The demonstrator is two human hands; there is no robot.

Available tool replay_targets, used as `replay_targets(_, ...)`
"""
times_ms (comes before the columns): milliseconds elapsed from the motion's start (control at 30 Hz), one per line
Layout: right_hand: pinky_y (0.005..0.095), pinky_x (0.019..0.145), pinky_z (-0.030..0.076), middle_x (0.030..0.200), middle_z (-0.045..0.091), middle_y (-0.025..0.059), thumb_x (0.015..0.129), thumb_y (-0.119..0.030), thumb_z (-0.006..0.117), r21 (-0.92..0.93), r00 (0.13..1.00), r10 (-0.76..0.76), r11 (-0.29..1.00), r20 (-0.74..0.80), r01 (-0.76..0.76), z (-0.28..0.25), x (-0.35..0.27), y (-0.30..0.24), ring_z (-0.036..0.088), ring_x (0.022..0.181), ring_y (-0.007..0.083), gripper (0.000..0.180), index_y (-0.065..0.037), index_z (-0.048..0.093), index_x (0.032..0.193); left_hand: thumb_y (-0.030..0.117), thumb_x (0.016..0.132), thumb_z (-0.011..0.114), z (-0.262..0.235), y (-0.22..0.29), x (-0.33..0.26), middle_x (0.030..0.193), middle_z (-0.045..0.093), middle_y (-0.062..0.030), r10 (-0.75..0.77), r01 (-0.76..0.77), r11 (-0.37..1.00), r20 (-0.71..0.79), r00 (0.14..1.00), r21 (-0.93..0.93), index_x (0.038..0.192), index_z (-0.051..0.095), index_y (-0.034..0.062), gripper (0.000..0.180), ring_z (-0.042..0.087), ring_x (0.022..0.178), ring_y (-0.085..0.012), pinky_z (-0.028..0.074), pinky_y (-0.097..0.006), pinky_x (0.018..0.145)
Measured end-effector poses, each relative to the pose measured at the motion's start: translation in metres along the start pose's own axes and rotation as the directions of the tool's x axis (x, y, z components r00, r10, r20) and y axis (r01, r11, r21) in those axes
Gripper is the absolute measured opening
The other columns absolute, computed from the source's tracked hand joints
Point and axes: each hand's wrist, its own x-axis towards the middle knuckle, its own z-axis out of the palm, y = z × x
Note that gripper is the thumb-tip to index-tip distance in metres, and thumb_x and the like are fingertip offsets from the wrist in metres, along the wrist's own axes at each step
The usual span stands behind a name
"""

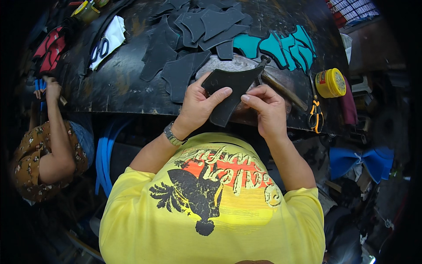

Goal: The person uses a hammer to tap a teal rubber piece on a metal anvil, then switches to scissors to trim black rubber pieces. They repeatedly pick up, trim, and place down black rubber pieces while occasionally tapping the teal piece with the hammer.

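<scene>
My left hand (198, 104), with a watch on its wrist, grips a black cut shoe-upper-like piece (233, 86) by its left side, thumb on top. At the piece's right edge my right hand (267, 108) has thumb and forefinger pinched together on the rim. The piece is held above the table's near edge, over a rounded pale slab (226, 63). Behind the right hand a hammer (283, 91) lies across that slab. Several like black pieces (184, 75) are heaped beyond my hands, and teal pieces (285, 47) lie fanned out to their right.
On the dark table (127, 88) stands a yellow tub (330, 83) at the right, near orange-handled scissors (315, 116). Dark-handled scissors (100, 48) rest on white cloth at the left, by red pieces (50, 50). Another person (52, 154) works at the far left, holding blue strips.
</scene>
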Motion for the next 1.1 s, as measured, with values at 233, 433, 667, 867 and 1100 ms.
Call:
replay_targets(233, 0.0184, 0.068, 0.044, 0.082, 0.064, -0.0044, 0.089, -0.001, 0.071, -0.170, 0.976, -0.219, 0.961, 0.010, 0.218, -0.003, 0.006, -0.004, 0.056, 0.075, 0.0019, 0.003, -0.002, 0.068, 0.091, 0.011, 0.091, 0.073, -0.007, 0.011, 0.025, 0.101, 0.072, -0.0066, 0.142, -0.142, 0.951, 0.020, 0.990, 0.273, 0.117, 0.063, -0.0041, 0.032, 0.066, 0.084, -0.0084, 0.056, -0.023, 0.073)
replay_targets(433, 0.0209, 0.071, 0.045, 0.086, 0.063, -0.0038, 0.093, -0.003, 0.068, -0.502, 0.952, -0.306, 0.822, 0.010, 0.269, -0.015, 0.018, -0.010, 0.055, 0.079, 0.0030, 0.005, -0.001, 0.068, 0.097, 0.029, 0.088, 0.079, -0.056, 0.060, 0.117, 0.126, 0.064, -0.0200, 0.528, -0.226, 0.403, -0.024, 0.849, 0.887, 0.132, 0.057, -0.0007, 0.058, 0.064, 0.112, -0.0288, 0.051, -0.038, 0.096)
replay_targets(667, 0.0332, 0.066, 0.048, 0.081, 0.062, 0.0116, 0.086, 0.001, 0.069, -0.732, 0.858, -0.393, 0.467, 0.330, 0.496, -0.014, 0.007, -0.005, 0.062, 0.071, 0.0248, 0.010, 0.000, 0.068, 0.095, 0.037, 0.079, 0.083, -0.078, 0.055, 0.042, 0.141, 0.051, -0.0210, 0.330, -0.244, 0.095, 0.201, 0.923, 0.965, 0.142, 0.050, 0.0047, 0.079, 0.051, 0.129, -0.0392, 0.043, -0.045, 0.106)
replay_targets(867, 0.0374, 0.066, 0.048, 0.081, 0.062, 0.0112, 0.085, -0.002, 0.071, -0.767, 0.832, -0.336, 0.341, 0.441, 0.544, -0.007, 0.014, -0.005, 0.062, 0.073, 0.0296, 0.008, -0.003, 0.068, 0.092, 0.029, 0.078, 0.084, -0.076, 0.018, 0.002, 0.144, 0.048, -0.0214, 0.244, -0.051, 0.131, 0.018, 0.970, 0.990, 0.142, 0.050, 0.0033, 0.077, 0.047, 0.133, -0.0394, 0.040, -0.046, 0.110)
replay_targets(1100, 0.0380, 0.067, 0.049, 0.081, 0.063, 0.0118, 0.084, -0.002, 0.071, -0.754, 0.834, -0.303, 0.361, 0.461, 0.548, -0.006, 0.010, -0.004, 0.062, 0.074, 0.0303, 0.010, -0.003, 0.068, 0.093, 0.014, 0.085, 0.073, -0.086, 0.037, 0.007, 0.119, 0.067, -0.0225, 0.287, -0.078, 0.364, -0.032, 0.957, 0.928, 0.116, 0.069, -0.0019, 0.035, 0.069, 0.103, -0.0347, 0.054, -0.037, 0.090)
